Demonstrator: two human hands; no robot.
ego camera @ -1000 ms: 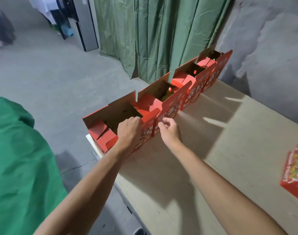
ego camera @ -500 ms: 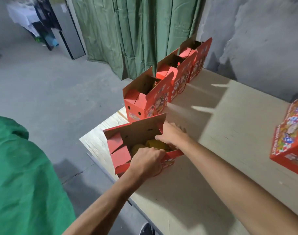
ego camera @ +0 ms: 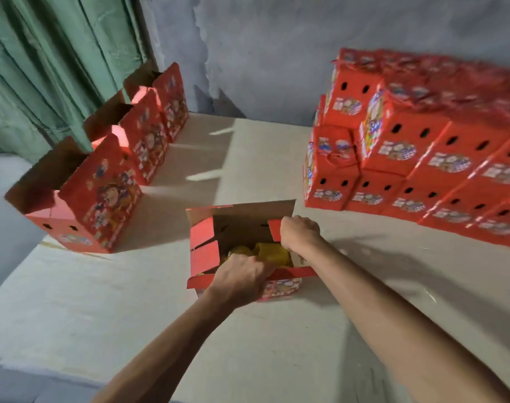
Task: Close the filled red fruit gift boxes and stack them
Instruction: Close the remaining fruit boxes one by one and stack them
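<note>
Since dragged nearer, open box [ego camera: 242, 228], closed stack [ego camera: 422, 146] visible

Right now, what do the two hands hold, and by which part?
Both hold the open red gift box: the left hand grips its near long flap, the right hand grips its right end flap.

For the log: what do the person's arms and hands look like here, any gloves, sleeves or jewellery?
Both hands are bare: no gloves on the left hand or the right hand. Both forearms are uncovered as far as the frame shows, with no sleeve edge in view. No watch, bracelet or ring is visible on either wrist or on the fingers that show.
</note>
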